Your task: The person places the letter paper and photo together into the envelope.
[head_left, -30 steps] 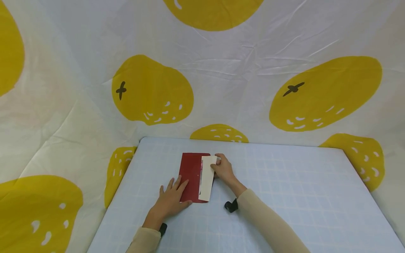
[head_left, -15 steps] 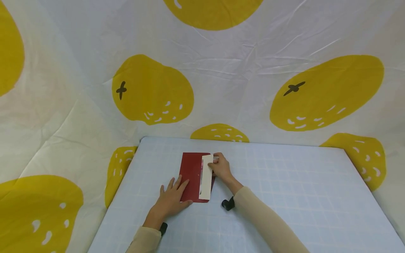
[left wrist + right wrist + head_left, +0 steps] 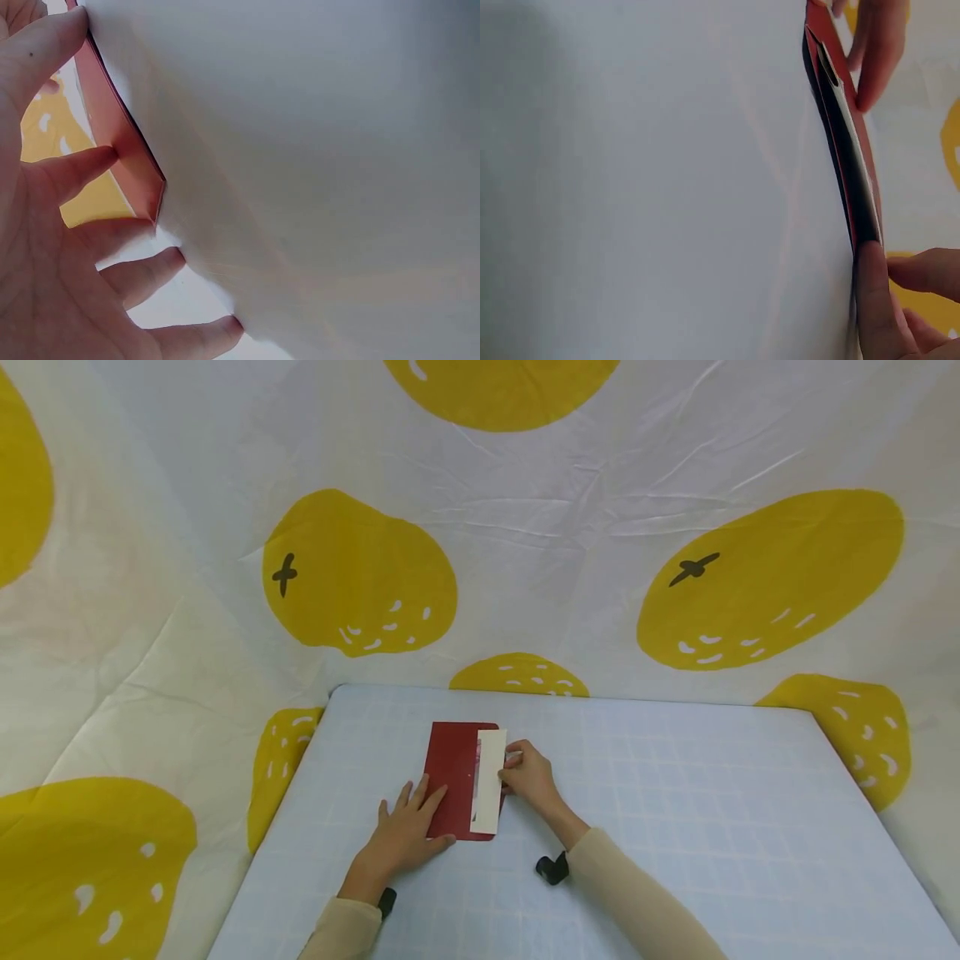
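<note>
Your left hand point(image 3: 401, 837) lies flat on the near left corner of the red envelope point(image 3: 452, 777), fingers straight and spread, pinning it to the pale blue gridded table point(image 3: 675, 827); it has not shifted over the last second. The left wrist view agrees: your fingers point(image 3: 82, 169) press along the red edge and curl round nothing. The envelope itself rests where it was, on the left half of the table, well inside its edges. Just right of it, the white card point(image 3: 489, 781) has changed most: a second ago it jutted out past the envelope's right edge and sat a little askew, and now it has slid leftward so that it lies as a narrow upright strip almost wholly over the envelope's right side. From that I judge the card is being fed in through the envelope's open side. Your right hand point(image 3: 528, 775) has come back toward you along the card's right edge, and its fingers are curled with the tips nipping that edge. In the right wrist view, your thumb point(image 3: 874, 300) presses against the red flap, whose mouth gapes slightly.
</note>
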`<move>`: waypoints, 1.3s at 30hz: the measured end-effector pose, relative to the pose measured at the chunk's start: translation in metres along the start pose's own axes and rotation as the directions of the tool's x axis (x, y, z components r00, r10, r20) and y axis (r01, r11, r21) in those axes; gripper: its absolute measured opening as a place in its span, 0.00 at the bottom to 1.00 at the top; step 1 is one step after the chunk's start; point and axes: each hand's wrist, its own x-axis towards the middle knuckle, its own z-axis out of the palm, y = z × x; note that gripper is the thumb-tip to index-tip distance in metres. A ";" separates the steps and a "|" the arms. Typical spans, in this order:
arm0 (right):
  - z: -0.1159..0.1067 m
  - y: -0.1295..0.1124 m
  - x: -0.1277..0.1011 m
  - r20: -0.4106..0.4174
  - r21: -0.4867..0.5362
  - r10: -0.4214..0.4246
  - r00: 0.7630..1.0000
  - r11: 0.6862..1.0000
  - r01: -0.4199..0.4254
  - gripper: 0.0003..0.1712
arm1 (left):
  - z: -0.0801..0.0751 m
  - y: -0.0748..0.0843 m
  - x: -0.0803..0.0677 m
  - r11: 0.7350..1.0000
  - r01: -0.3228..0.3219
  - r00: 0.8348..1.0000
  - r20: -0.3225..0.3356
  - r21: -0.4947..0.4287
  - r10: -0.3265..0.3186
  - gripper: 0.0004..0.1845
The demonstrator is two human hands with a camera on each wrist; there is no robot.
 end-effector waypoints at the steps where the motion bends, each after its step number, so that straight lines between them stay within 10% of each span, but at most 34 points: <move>1: 0.000 0.000 -0.002 0.004 -0.004 -0.004 1.000 1.000 0.004 0.24 | 0.000 0.000 0.000 1.000 0.000 1.000 0.000 -0.004 0.000 0.48; 39: 0.013 -0.007 -0.020 0.100 -0.029 -0.052 0.994 0.998 0.055 0.17 | 0.000 -0.002 0.001 1.000 -0.010 1.000 0.002 -0.020 0.010 0.48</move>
